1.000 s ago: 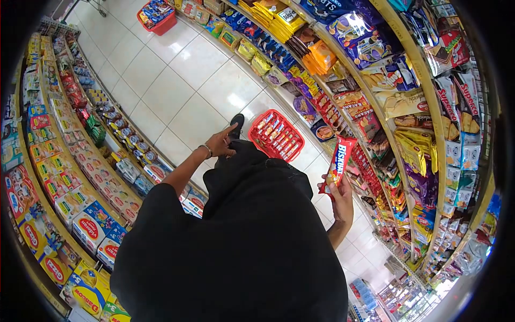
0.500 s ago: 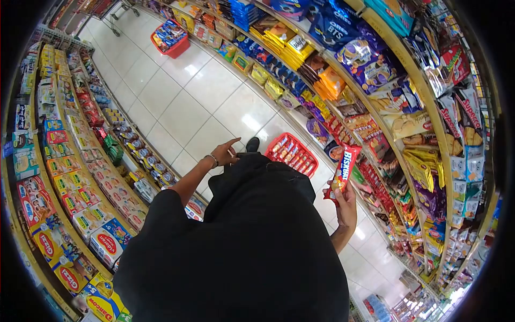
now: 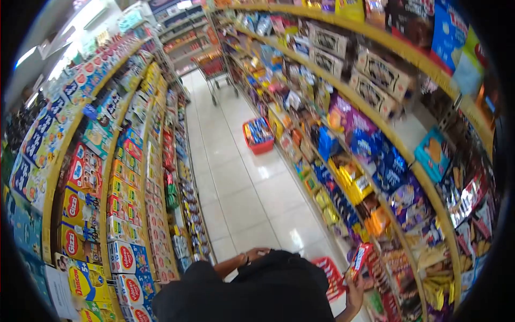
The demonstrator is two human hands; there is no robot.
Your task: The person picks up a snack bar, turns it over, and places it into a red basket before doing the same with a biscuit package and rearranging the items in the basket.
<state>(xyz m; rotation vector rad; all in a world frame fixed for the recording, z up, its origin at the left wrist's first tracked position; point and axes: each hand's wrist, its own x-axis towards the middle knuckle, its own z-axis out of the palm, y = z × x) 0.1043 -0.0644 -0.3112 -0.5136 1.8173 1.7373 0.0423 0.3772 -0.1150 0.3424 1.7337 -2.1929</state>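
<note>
In my right hand (image 3: 354, 294) is a red biscuit pack (image 3: 358, 260), held upright with the fingers closed round its lower end. The pack is in front of the shelves on the right side of the aisle. My left hand (image 3: 258, 251) is low in front of my body, close to my black clothing, which covers part of it; its fingers are too hidden and blurred to read. Beside my right hand, a red basket (image 3: 328, 276) with packs in it shows partly behind my clothing.
Snack shelves (image 3: 348, 80) run along the right, and shelves of boxed goods (image 3: 126, 257) along the left. Further up the tiled floor (image 3: 236, 209) stands another red basket (image 3: 259, 144) with blue packs. A shopping cart (image 3: 213, 67) is at the far end.
My view has lifted and turned up the aisle, bringing the cart and far shelves into sight. The biscuit pack stays in my right hand. My left hand is now more covered by clothing.
</note>
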